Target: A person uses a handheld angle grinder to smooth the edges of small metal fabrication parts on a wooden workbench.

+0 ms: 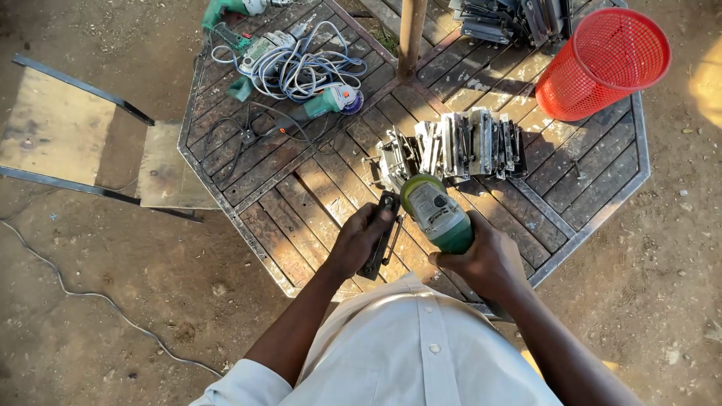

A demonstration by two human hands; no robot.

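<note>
Two hands at work over an octagonal slatted table [594, 177]. Left hand [359, 239] has fingers curled round a dark flat metal piece [382, 234], pinning it to the slats near the table's near edge. Right hand [485, 262] is wrapped tight round the body of a green angle grinder [438, 214], whose head sits just beside the piece's upper end; whether the disc touches it can't be told.

Count: 1 grinder in hand, approx. 2 more green power tools [331, 100] at the far left corner, tangled w/ a pile of white cable [301, 71]. 1 row of stacked metal parts [470, 144] just beyond the grinder, exact no. too dense to tell; a 2nd stack [511, 19] at the far edge. 1 red mesh basket [605, 60] tipped at the far right corner. 1 post [411, 34] at table centre.

Room: bare slats left of the hands and right of the parts row. Off the table's left edge, 1 metal-framed bench [56, 128]; 1 cable [90, 295] on the dirt.
</note>
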